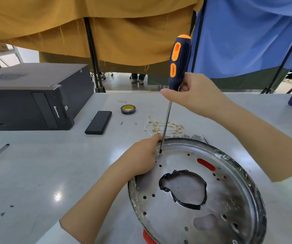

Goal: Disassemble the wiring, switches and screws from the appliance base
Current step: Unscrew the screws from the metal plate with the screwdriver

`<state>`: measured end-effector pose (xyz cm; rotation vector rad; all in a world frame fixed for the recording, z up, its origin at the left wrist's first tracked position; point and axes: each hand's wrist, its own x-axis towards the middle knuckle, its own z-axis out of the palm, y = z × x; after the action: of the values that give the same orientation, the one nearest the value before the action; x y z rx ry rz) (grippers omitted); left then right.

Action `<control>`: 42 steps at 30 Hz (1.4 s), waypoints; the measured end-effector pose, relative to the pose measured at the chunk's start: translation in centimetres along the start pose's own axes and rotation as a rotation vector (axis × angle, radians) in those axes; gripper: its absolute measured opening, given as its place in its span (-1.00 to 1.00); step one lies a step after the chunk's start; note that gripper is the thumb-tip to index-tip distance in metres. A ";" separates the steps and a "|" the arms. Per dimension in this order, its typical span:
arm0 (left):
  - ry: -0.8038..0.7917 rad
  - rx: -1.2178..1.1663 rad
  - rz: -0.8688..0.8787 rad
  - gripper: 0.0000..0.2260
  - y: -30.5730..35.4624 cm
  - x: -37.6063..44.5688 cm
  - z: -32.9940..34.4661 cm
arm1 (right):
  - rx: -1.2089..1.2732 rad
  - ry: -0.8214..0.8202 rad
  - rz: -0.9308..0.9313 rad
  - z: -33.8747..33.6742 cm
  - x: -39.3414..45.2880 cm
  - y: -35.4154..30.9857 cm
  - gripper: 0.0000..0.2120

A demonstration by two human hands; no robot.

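At the upper left of the frame a black computer case (34, 95) lies on the grey table (36, 173), the word "lenovo" readable on its front. Right of it lie a flat black box (98, 122) and a roll of tape (128, 109). Just right of centre, a bundle of removed wires (164, 127) with brass terminals rests on the table, beyond the base.

The round metal appliance base (212, 199) fills the lower right of the frame. The left hand (141, 157) curls over its upper-left rim and holds it down. The right hand (192, 95), in the centre right, grips the screwdriver (179, 62) at the foot of its handle, thumb stretched across. The shaft runs down and slightly left, and its tip sits on 1 screw (159, 154) just beside the left fingers.

To do this step well, I judge the shaft should stand square to the screw, with firm downward pressure before turning, so the tip does not slip toward the left fingers. The left hand should pin the base so it cannot spin.

The orange panel on the handle carries lettering, too small to read surely.
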<state>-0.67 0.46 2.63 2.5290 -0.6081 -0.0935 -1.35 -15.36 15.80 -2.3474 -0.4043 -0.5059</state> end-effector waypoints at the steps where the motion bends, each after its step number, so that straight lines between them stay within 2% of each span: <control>1: 0.000 0.003 -0.004 -0.53 0.0 0.0 0.0 | -0.024 -0.023 0.013 -0.4 0.3 -0.3 -0.72; 3: -0.002 0.010 -0.010 -0.53 0.0 0.1 0.0 | -0.037 -0.065 0.030 -1.1 0.8 -0.6 -0.68; 7: -0.002 0.008 -0.009 -0.53 0.1 0.0 0.0 | 0.112 -0.273 0.138 -2.0 1.0 -1.1 -0.79; 10: -0.004 0.016 -0.014 -0.52 0.1 0.0 0.0 | 0.163 -0.326 0.187 -2.5 1.1 -1.2 -0.81; 15: -0.006 0.022 -0.018 -0.50 0.1 -0.2 -0.1 | 0.118 -0.229 0.211 -2.4 1.1 -0.7 -0.60; 20: -0.011 0.012 -0.029 -0.50 0.2 0.0 -0.1 | 0.221 -0.345 0.217 -2.9 0.9 -0.4 -0.86; 22: -0.011 0.009 -0.031 -0.50 0.2 0.0 -0.1 | 0.239 -0.375 0.236 -3.2 0.8 -0.6 -0.84; 26: -0.012 0.013 -0.028 -0.51 0.3 -0.1 -0.1 | 0.197 -0.242 0.275 -3.0 0.9 -0.5 -0.68; 32: -0.019 0.010 -0.024 -0.50 0.4 -0.2 -0.2 | 0.236 -0.283 0.254 -3.2 0.8 -0.8 -0.79; 37: -0.018 0.021 -0.025 -0.51 0.4 -0.2 -0.2 | 0.164 -0.199 0.274 -2.9 0.8 -1.0 -0.56; 39: -0.021 0.021 -0.027 -0.51 0.4 -0.2 -0.1 | 0.169 -0.192 0.268 -2.9 0.8 -0.8 -0.61; 42: -0.026 0.019 -0.032 -0.51 0.3 -0.2 -0.1 | 0.247 -0.258 0.280 -3.2 0.9 -0.7 -0.81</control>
<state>-0.95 0.39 2.90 2.5595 -0.5819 -0.1327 -1.66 -16.96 18.82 -2.1843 -0.2328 -0.0173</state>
